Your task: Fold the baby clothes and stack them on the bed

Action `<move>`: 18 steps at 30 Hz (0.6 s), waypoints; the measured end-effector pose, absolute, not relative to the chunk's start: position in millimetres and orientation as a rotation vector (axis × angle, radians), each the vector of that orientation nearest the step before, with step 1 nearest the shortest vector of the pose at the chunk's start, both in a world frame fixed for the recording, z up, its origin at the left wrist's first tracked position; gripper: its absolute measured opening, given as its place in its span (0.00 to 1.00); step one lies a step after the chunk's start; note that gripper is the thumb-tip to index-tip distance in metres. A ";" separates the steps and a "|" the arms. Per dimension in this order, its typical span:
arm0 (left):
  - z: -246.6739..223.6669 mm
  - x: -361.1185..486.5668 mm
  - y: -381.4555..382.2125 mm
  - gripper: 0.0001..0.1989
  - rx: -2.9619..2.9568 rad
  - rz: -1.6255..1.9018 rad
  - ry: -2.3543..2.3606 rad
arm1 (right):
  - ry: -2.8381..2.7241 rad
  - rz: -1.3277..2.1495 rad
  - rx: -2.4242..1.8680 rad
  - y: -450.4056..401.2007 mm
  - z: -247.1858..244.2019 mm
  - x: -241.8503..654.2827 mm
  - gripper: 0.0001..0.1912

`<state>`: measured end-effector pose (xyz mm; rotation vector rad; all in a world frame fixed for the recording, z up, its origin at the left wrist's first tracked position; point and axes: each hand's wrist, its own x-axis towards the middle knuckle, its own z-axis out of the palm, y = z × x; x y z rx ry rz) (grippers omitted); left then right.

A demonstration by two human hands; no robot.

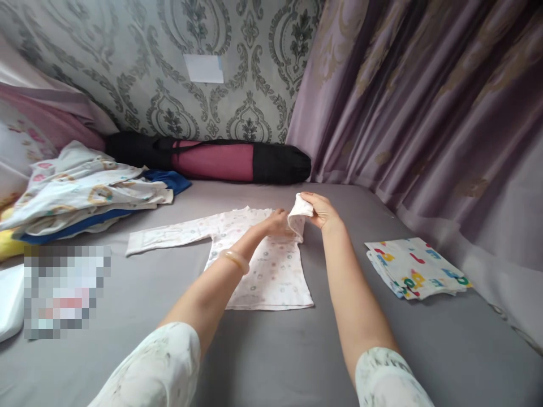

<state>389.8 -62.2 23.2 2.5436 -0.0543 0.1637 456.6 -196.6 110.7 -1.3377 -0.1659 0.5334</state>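
A small white long-sleeved shirt [271,277] with a pale printed pattern lies spread on the grey bed sheet. Its left-side sleeve [169,236] stretches out flat. My right hand [323,211] pinches the cuff end of the other sleeve [300,210], which is lifted and bent above the shirt. Close beside it, my left hand [278,222] is at the shirt's right shoulder; its fingers are blurred and partly hidden, so their grip is unclear.
Folded clothes with colourful letters [418,265] lie at right. A clothes pile [93,186] sits at left, near a white object [11,302] and a blurred-out patch. A long black and maroon bag [212,160] rests along the wall. Purple curtains [403,102] hang at right.
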 end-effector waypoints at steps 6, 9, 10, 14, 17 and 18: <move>16.4 330.6 -19.4 0.22 1.897 0.389 0.493 | -0.184 0.561 -1.449 -163.5 100.8 440.4 0.06; 12.5 310.4 -6.6 0.20 1.699 0.467 0.679 | -0.254 0.569 -1.530 -141.3 91.2 426.2 0.05; 10.8 306.4 -4.2 0.21 1.664 0.489 0.720 | -0.283 0.561 -1.567 -133.6 86.5 420.3 0.04; 7.0 298.9 -1.8 0.27 1.624 0.536 0.773 | -0.442 0.551 -1.740 -107.3 59.9 394.6 0.04; 8.5 295.3 -4.5 0.29 1.803 0.562 0.799 | -0.580 0.696 -1.846 -100.8 40.0 382.4 0.09; 9.2 294.0 -5.6 0.28 1.858 0.566 0.808 | -0.604 0.728 -1.862 -102.0 35.7 381.2 0.11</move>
